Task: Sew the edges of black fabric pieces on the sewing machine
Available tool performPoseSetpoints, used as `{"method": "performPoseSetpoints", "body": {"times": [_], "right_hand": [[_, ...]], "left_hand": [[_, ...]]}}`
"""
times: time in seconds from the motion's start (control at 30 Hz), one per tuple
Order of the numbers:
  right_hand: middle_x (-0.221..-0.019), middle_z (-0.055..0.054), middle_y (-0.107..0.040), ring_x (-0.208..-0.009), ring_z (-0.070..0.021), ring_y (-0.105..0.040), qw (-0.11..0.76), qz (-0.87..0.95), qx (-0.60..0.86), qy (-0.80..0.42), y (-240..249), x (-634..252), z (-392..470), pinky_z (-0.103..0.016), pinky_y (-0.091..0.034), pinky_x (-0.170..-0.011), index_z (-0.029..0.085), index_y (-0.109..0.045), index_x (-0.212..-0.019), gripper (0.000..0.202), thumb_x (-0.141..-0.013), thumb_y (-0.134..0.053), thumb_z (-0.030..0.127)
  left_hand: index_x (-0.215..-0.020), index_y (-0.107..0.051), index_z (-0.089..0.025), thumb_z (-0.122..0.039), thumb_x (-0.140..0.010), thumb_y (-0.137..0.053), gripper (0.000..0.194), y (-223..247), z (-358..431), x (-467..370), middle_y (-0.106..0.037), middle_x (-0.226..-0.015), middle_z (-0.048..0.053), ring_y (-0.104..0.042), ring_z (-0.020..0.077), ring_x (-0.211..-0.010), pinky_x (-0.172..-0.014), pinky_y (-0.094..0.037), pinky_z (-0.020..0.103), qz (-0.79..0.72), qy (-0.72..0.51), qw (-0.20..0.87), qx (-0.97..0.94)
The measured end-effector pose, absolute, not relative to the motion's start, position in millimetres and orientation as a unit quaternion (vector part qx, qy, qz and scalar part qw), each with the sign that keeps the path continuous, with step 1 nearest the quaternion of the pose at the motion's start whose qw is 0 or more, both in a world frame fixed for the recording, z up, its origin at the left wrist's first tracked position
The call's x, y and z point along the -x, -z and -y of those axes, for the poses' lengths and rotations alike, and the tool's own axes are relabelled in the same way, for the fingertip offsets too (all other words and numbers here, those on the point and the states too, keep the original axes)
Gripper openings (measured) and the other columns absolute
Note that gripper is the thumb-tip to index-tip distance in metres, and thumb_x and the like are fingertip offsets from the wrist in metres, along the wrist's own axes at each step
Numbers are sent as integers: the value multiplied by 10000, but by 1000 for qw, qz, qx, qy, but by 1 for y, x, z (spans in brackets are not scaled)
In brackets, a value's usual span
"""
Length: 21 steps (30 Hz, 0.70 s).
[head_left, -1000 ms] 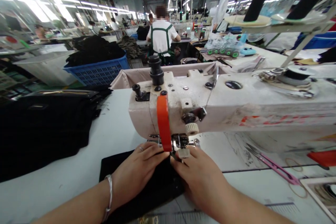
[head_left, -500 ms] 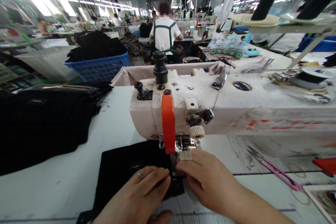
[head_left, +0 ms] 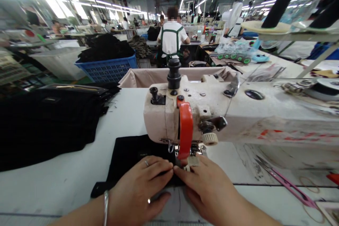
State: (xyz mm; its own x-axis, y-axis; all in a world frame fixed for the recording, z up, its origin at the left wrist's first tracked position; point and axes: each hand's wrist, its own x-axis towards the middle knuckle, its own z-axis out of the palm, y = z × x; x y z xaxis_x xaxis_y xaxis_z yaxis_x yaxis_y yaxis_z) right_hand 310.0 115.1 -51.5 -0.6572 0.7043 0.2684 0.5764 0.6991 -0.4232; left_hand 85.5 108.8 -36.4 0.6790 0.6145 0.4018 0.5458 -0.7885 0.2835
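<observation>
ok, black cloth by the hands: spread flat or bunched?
Spread flat where visible: the black cloth lies smooth on the white table, far edge straight. Beneath the left hand, cannot tell.

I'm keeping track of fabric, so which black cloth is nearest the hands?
The flat black piece under the left hand; the black stack lies apart, farther left, and the black heap sits in the blue basket.
</observation>
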Motion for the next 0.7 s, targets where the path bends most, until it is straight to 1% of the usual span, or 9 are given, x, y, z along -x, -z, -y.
{"method": "performPoseSetpoints", "body": {"times": [0.07,0.23,0.37,0.47,0.53,0.6,0.7], "right_hand": [[-1140,-111,-629,-1037,-288,-561,191,894,377,-152,52,-309,-115,-453,-513,-880,187,-619,-1171,420,-777,-528,75],[-1127,-117,-629,-986,-291,-574,181,889,394,-144,57,-307,-117,-475,-524,-852,174,-608,-1174,406,-792,-502,87],[-1098,-109,-631,-987,-287,-575,166,882,413,-154,57,-305,-119,-477,-521,-864,174,-619,-1067,322,-799,-468,79],[-1072,-108,-618,-993,-273,-567,200,872,415,-167,56,-306,-118,-450,-523,-864,176,-602,-1040,300,-803,-450,73],[-1050,-113,-603,-996,-264,-557,244,857,423,-165,56,-307,-118,-435,-523,-855,173,-595,-1033,271,-833,-434,86],[-1000,-118,-589,-981,-265,-549,277,838,446,-152,56,-309,-120,-440,-523,-841,162,-599,-984,215,-871,-423,115],[-952,-117,-571,-958,-269,-539,272,828,473,-131,56,-309,-124,-443,-523,-815,148,-614,-941,188,-894,-433,138]], "left_hand": [[-1135,-647,-138,-167,-841,-597,300,37,-115,-84,-690,-1106,78,-629,188,-1023,-970,-516,302,-312,-236,78,-917],[-1147,-627,-139,-162,-825,-604,324,42,-132,-80,-667,-1119,94,-606,217,-1062,-982,-505,347,-310,-222,90,-920],[-1089,-645,-145,-219,-867,-605,237,45,-147,-79,-666,-1085,98,-613,225,-1036,-973,-506,359,-301,-213,73,-927],[-1099,-646,-169,-253,-932,-558,206,46,-154,-76,-676,-1097,85,-620,219,-1049,-953,-515,362,-298,-200,63,-931],[-1104,-651,-198,-259,-964,-524,198,47,-159,-71,-691,-1091,64,-636,202,-1033,-945,-520,361,-295,-193,60,-934],[-1084,-664,-210,-261,-982,-496,203,48,-164,-64,-709,-1055,51,-656,183,-994,-928,-530,348,-291,-196,58,-935],[-1072,-679,-203,-253,-997,-461,236,53,-170,-51,-721,-1034,53,-675,161,-961,-909,-541,323,-291,-207,66,-932]]}}
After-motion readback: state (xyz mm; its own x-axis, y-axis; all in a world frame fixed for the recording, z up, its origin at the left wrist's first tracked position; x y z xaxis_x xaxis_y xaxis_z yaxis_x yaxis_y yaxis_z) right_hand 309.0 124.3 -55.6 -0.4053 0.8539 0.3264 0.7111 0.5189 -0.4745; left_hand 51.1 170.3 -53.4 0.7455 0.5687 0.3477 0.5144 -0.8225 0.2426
